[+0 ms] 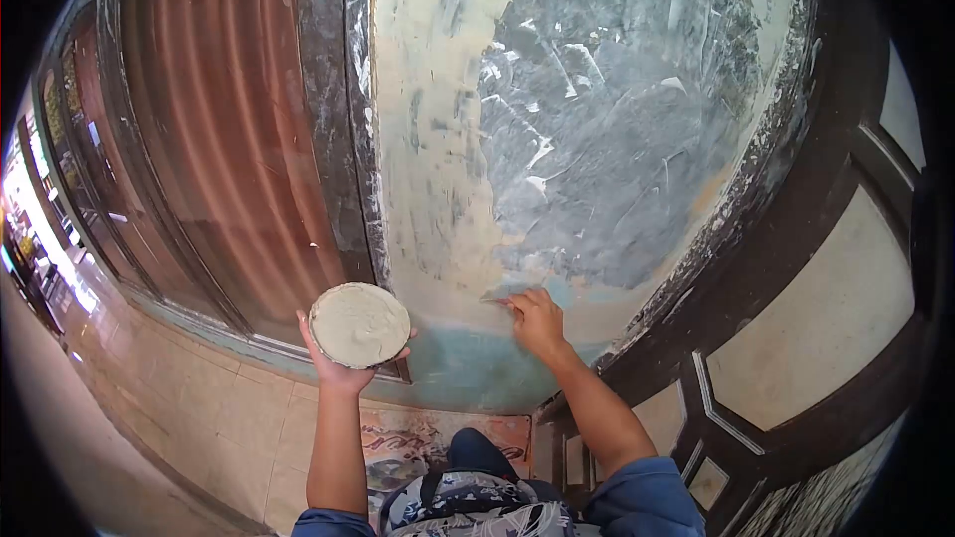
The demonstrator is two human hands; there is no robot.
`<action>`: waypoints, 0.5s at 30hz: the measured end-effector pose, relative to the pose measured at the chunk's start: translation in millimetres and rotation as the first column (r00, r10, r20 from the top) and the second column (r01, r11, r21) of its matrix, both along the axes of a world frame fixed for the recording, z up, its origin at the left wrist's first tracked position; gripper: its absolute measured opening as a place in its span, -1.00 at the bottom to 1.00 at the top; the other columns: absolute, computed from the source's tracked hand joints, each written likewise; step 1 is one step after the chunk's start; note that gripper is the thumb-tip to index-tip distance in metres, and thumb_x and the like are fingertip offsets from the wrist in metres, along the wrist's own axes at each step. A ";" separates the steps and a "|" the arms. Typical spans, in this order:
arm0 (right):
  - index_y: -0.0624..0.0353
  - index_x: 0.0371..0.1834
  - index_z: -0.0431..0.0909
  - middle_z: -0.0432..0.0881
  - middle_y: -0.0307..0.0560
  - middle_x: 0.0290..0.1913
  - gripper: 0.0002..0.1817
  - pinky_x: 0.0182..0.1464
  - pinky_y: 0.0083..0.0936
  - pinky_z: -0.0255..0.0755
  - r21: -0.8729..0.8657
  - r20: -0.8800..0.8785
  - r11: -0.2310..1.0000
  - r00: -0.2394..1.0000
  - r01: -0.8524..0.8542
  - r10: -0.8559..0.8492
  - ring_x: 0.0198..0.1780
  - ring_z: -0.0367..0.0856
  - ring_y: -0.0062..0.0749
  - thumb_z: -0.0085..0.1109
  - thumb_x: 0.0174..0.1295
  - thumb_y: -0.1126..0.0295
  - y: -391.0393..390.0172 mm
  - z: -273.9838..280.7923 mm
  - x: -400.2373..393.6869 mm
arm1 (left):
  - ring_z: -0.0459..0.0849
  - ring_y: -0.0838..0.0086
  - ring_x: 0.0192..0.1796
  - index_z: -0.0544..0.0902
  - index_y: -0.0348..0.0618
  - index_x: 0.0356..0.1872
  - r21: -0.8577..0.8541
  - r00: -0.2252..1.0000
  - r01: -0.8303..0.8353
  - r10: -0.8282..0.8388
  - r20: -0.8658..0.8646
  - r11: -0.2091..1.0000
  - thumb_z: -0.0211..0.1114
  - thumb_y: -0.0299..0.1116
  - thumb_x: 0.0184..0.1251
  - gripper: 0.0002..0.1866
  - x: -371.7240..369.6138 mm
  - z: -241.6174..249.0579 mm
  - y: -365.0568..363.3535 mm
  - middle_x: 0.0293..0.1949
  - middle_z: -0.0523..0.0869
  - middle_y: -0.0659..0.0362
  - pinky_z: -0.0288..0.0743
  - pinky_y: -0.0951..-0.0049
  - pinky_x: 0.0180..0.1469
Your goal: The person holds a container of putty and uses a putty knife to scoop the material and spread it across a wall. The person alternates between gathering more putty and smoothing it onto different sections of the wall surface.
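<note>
My left hand holds up a round, shallow container of pale putty from below, its fingers curled around the sides. The putty's top is smeared and comes nearly to the rim. In my right hand a small putty knife is pinched, its thin blade pointing left against the lower part of the wall; most of the tool is hidden by my fingers. That wall has a cream coat at the left, grey patches with white smears higher up, and blue-green paint along the bottom.
A dark-framed window with reddish curtains stands at the left. A dark wooden door with pale panels closes off the right side. Below lie beige floor tiles and a printed sheet at the wall's foot.
</note>
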State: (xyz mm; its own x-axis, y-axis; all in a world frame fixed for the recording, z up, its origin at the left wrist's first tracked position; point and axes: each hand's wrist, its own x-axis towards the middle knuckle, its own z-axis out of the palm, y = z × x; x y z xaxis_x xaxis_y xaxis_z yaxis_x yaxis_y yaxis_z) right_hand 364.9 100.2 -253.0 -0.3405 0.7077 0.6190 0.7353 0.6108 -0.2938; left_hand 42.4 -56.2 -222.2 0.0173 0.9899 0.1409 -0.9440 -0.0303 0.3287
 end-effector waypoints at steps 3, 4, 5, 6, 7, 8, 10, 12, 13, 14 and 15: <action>0.07 -0.14 0.81 0.74 -0.18 -0.24 -0.82 -0.17 -0.12 0.59 0.086 -0.072 0.996 0.997 0.011 -0.004 -0.14 0.64 -0.05 0.34 0.23 0.52 4.0 13.1 -3.8 | 0.47 -0.72 0.30 0.26 0.01 0.64 0.012 1.000 -0.001 0.001 -0.031 1.000 -0.21 0.79 0.20 0.21 0.6 0.4 2.0 0.49 0.42 -0.32 0.55 -0.69 0.07; 0.06 -0.16 0.81 0.73 -0.18 -0.26 -0.82 -0.18 -0.12 0.59 0.139 -0.135 0.990 0.991 0.020 -0.001 -0.14 0.64 -0.05 0.34 0.21 0.53 2.1 19.6 -4.4 | 0.47 -0.72 0.31 0.26 0.01 0.64 0.022 0.999 0.002 -0.001 -0.053 1.000 -0.21 0.80 0.20 0.22 0.8 0.4 1.8 0.49 0.42 -0.32 0.55 -0.70 0.07; 0.06 -0.16 0.81 0.73 -0.18 -0.26 -0.82 -0.18 -0.12 0.59 0.140 -0.135 0.990 0.991 0.019 0.000 -0.14 0.64 -0.05 0.34 0.21 0.53 0.6 20.7 -3.7 | 0.47 -0.72 0.31 0.26 0.01 0.64 0.022 0.999 0.001 0.000 -0.053 1.000 -0.21 0.80 0.20 0.22 0.8 0.7 1.4 0.49 0.42 -0.32 0.55 -0.70 0.07; 0.05 -0.17 0.80 0.73 -0.20 -0.26 -0.78 -0.21 -0.12 0.60 0.147 -0.134 0.989 0.991 0.008 0.012 -0.16 0.64 -0.07 0.35 0.15 0.57 -1.0 20.5 -1.9 | 0.47 -0.72 0.31 0.26 0.00 0.64 0.018 0.999 0.001 -0.001 -0.046 1.000 -0.20 0.80 0.20 0.22 0.7 0.8 0.6 0.49 0.42 -0.32 0.55 -0.69 0.07; 0.03 -0.18 0.79 0.73 -0.23 -0.25 -0.74 -0.23 -0.13 0.60 0.154 -0.134 0.988 0.991 -0.004 0.025 -0.18 0.64 -0.08 0.36 0.09 0.62 -2.6 19.5 -0.7 | 0.47 -0.71 0.31 0.26 0.00 0.64 0.014 0.999 0.001 0.000 -0.038 1.000 -0.20 0.80 0.20 0.22 0.2 1.1 -0.4 0.49 0.42 -0.32 0.56 -0.69 0.07; 0.03 -0.18 0.79 0.73 -0.23 -0.25 -0.74 -0.23 -0.13 0.60 0.154 -0.134 0.988 0.991 -0.007 0.028 -0.18 0.64 -0.08 0.36 0.09 0.62 -3.6 12.5 0.8 | 0.47 -0.71 0.31 0.26 0.00 0.64 0.014 0.999 -0.002 0.003 -0.038 1.000 -0.20 0.80 0.20 0.22 -0.1 1.5 -1.8 0.49 0.42 -0.32 0.56 -0.69 0.07; 0.05 -0.17 0.79 0.73 -0.21 -0.25 -0.74 -0.21 -0.12 0.60 0.050 -0.042 0.998 0.998 -0.038 0.040 -0.17 0.64 -0.07 0.35 0.09 0.62 -5.4 0.7 1.0 | 0.49 -0.70 0.30 0.25 -0.01 0.63 0.036 0.997 0.002 0.000 -0.078 0.999 -0.19 0.80 0.19 0.23 -0.5 2.6 -3.9 0.48 0.43 -0.33 0.58 -0.67 0.05; 0.09 -0.18 0.79 0.74 -0.18 -0.24 -0.78 -0.18 -0.13 0.59 0.033 -0.029 0.999 0.999 -0.025 0.026 -0.15 0.64 -0.06 0.34 0.13 0.59 -0.7 2.9 -1.9 | 0.50 -0.69 0.29 0.25 -0.02 0.63 0.059 0.998 0.017 -0.013 -0.069 0.998 -0.19 0.79 0.19 0.23 -1.6 4.2 -4.3 0.48 0.43 -0.33 0.59 -0.66 0.05; 0.12 -0.18 0.79 0.75 -0.16 -0.23 -0.83 -0.15 -0.14 0.58 0.008 -0.017 1.000 1.000 -0.009 0.009 -0.14 0.65 -0.05 0.34 0.18 0.57 -1.0 7.0 -4.8 | 0.51 -0.69 0.29 0.25 -0.03 0.63 0.074 0.998 0.035 -0.031 -0.061 0.997 -0.19 0.79 0.19 0.23 -2.1 4.6 -5.7 0.47 0.44 -0.34 0.60 -0.66 0.04; 0.12 -0.18 0.79 0.75 -0.16 -0.23 -0.83 -0.15 -0.14 0.58 0.009 -0.019 1.000 1.000 -0.011 0.011 -0.14 0.65 -0.05 0.34 0.18 0.57 0.9 12.3 -7.0 | 0.51 -0.69 0.29 0.25 -0.03 0.63 0.075 0.998 0.033 -0.028 -0.063 0.997 -0.19 0.79 0.19 0.23 -2.5 5.3 -7.1 0.47 0.44 -0.34 0.60 -0.66 0.04; 0.11 -0.18 0.80 0.75 -0.15 -0.23 -0.82 -0.15 -0.14 0.58 0.075 -0.091 0.997 0.996 0.010 -0.003 -0.14 0.65 -0.05 0.33 0.18 0.57 4.4 19.2 -7.5 | 0.51 -0.68 0.28 0.26 -0.03 0.63 0.075 0.998 0.030 -0.026 -0.061 0.997 -0.19 0.79 0.19 0.23 -2.0 6.4 -7.9 0.46 0.45 -0.35 0.61 -0.64 0.04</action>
